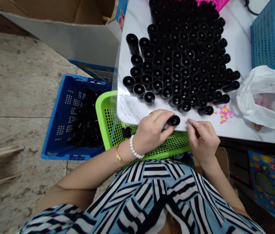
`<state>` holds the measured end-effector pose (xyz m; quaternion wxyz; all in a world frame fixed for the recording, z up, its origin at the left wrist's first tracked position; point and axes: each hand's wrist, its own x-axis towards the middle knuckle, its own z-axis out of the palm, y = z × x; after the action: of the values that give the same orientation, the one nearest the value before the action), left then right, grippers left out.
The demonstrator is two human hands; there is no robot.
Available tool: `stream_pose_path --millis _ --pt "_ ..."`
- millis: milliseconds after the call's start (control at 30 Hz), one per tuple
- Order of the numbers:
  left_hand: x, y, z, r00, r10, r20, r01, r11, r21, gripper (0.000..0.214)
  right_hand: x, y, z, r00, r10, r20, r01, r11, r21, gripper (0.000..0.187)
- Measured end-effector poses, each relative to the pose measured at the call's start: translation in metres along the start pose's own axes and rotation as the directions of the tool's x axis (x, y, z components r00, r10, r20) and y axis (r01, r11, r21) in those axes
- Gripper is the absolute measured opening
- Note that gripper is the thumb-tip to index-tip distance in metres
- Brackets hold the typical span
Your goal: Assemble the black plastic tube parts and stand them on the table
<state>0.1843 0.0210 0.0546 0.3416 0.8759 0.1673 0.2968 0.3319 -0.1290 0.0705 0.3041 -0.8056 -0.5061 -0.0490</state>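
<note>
My left hand (pixel 153 130) is closed round a small black cylinder cap (pixel 174 120) at the near edge of the white marble table (pixel 244 130). My right hand (pixel 203 138) is just to its right, thumb and fingers pinched together on something too small to make out. A little pile of pink and yellow beads (pixel 224 113) lies on the table just beyond my right hand. Behind my hands, many black cylinder caps (pixel 183 61) stand upright in a dense block on the table.
A green perforated basket (pixel 108 120) sits on my lap under the table edge. A blue crate (pixel 61 120) with black parts stands on the floor at left, near a cardboard box (pixel 61 19). A white plastic bag (pixel 266 96) and a teal basket (pixel 266 35) lie at right.
</note>
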Motion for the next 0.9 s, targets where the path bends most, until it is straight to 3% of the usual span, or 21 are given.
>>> stream_pose_path --millis 233,400,567,767,900 --pt "-0.002 0.000 0.006 1.000 0.019 0.024 -0.020 0.999 0.035 0.027 0.000 0.004 0.008 0.998 -0.060 0.025 0.062 0.996 -0.068 0.011" --pt "-0.002 0.001 0.006 0.999 0.040 0.011 -0.040 0.997 0.068 0.028 -0.005 0.009 0.013 0.973 -0.229 0.006 0.223 0.939 -0.264 0.028" --pt "-0.003 -0.001 0.004 0.999 0.042 0.003 -0.042 0.998 0.057 0.029 -0.009 0.012 0.007 0.981 -0.194 0.032 0.196 0.972 -0.132 0.045" --pt "-0.004 -0.001 0.006 0.999 0.048 -0.010 -0.047 0.996 0.079 0.030 -0.017 0.024 0.009 0.916 -0.393 0.084 0.402 0.890 -0.215 0.057" --pt "-0.004 -0.002 0.007 0.998 0.050 -0.029 -0.047 0.996 0.080 0.030 -0.019 0.026 0.006 0.936 -0.342 0.082 0.351 0.921 -0.167 0.062"
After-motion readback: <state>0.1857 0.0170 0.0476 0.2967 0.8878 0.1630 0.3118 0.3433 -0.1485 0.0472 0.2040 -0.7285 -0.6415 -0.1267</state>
